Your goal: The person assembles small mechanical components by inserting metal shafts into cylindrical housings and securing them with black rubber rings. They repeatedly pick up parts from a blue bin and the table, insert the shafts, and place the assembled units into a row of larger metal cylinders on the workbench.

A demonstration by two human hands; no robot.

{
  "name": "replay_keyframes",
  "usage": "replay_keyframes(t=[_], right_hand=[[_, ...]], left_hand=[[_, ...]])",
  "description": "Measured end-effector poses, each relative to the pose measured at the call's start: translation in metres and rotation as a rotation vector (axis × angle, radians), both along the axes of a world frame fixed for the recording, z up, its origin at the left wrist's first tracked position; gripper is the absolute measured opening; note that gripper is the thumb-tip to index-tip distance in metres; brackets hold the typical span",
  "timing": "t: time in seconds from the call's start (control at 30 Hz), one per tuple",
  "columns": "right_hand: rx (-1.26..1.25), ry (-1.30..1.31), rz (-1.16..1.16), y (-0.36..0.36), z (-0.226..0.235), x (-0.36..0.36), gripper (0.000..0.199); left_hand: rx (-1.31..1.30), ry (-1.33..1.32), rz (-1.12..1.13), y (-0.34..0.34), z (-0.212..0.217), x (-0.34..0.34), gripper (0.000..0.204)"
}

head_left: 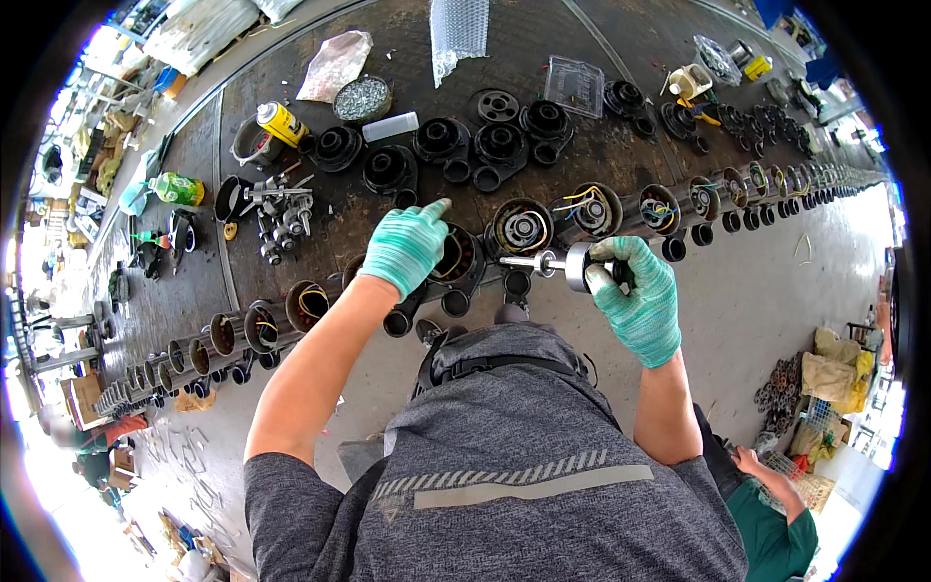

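Right hand (635,303) grips the motor part (576,267); keep its shaft (519,261) off the housing (498,231) rim; left hand's (405,244) grip unclear.

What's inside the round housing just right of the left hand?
Round housing: reddish bits along inner wall, dark centre. Left hand covers its left edge; depth unreadable.

An open gap lies between the left hand (407,248) and the right hand (640,305), but the round metal part (578,267) gripped in the right one sends its shaft (521,261) leftward into that space, above the row of housings (522,229) that bars a low path from the near side. Beyond the row, black covers (501,144) crowd together and block the way ahead, while farther left a bare strip of table (337,225) beside the metal fittings (284,215) leaves room for a hand.
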State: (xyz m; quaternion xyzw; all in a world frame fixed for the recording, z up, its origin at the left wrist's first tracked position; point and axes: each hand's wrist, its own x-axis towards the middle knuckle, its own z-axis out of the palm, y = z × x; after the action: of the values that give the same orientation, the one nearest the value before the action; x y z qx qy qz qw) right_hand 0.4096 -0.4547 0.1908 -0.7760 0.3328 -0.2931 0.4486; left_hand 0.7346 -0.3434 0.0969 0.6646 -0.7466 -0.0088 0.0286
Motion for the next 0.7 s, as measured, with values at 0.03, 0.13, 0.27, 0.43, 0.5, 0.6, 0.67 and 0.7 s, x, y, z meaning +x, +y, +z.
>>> replay_keyframes(t=[0.03, 0.13, 0.27, 0.43, 0.5, 0.6, 0.67, 0.7], right_hand=[[-0.001, -0.01, 0.002, 0.0, -0.001, 0.001, 0.025], [0.033, 0.015, 0.002, -0.001, -0.001, 0.004, 0.025], [0.043, 0.013, 0.01, -0.002, 0.0, 0.011, 0.024], [-0.055, -0.004, 0.046, -0.005, 0.001, 0.022, 0.024], [-0.047, 0.013, 0.048, -0.004, 0.003, 0.025, 0.024], [-0.044, 0.02, 0.058, -0.004, 0.005, 0.031, 0.025], [-0.049, 0.026, 0.069, -0.004, 0.005, 0.033, 0.025], [-0.054, 0.031, 0.075, -0.004, 0.004, 0.035, 0.025]], left_hand=[[0.014, 0.214, 0.06, 0.004, 0.001, 0.003, 0.014], [0.123, 0.743, 0.221, 0.015, 0.006, 0.011, 0.015], [0.093, 0.322, -0.043, 0.021, 0.02, 0.006, 0.012], [0.18, 0.087, 0.005, 0.018, 0.028, -0.014, 0.02], [0.192, 0.085, 0.046, 0.018, 0.03, -0.018, 0.02], [0.366, 0.082, 0.031, 0.024, 0.021, -0.018, 0.024], [0.337, 0.006, 0.011, 0.027, 0.016, -0.018, 0.028], [0.323, -0.032, 0.001, 0.028, 0.014, -0.017, 0.031]])
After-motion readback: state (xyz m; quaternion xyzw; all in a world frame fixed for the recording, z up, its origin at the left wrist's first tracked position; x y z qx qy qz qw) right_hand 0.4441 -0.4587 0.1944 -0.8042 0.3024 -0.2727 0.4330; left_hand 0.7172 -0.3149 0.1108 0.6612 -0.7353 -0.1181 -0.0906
